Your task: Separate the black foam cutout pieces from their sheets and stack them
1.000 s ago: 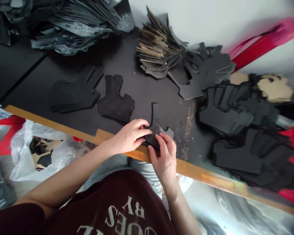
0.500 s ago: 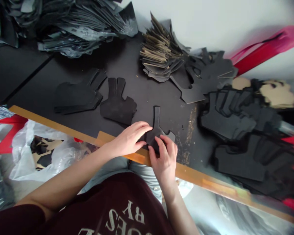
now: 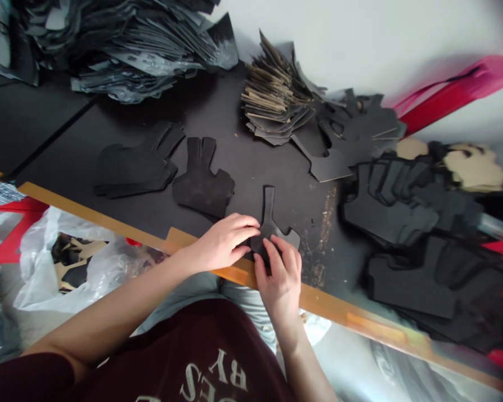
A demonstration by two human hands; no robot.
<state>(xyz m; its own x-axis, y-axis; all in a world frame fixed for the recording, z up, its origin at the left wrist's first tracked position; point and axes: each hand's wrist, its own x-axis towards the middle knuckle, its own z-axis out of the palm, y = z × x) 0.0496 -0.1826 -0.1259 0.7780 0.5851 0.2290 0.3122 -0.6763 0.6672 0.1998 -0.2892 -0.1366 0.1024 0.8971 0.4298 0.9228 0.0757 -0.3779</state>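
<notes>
A flat black cut-out piece (image 3: 269, 220) with a narrow neck lies on the dark table (image 3: 243, 162) near its wooden front edge (image 3: 327, 304). My left hand (image 3: 224, 243) rests on the piece's left side, fingers stretched out and pressed flat on it. My right hand (image 3: 280, 273) covers its lower right part, fingertips bent down onto the material. Both hands touch the piece and hide its lower half.
Two more black pieces (image 3: 203, 181) and a small stack (image 3: 136, 164) lie to the left. Tall stacks of cut sheets (image 3: 276, 92) and grey ones (image 3: 129, 44) stand at the back. A heap of black shapes (image 3: 411, 218) fills the right. White plastic bags (image 3: 67, 262) sit below the table edge.
My hands stay on the same piece. The left fingers have flattened and slid slightly over it. The view has shifted a little.
</notes>
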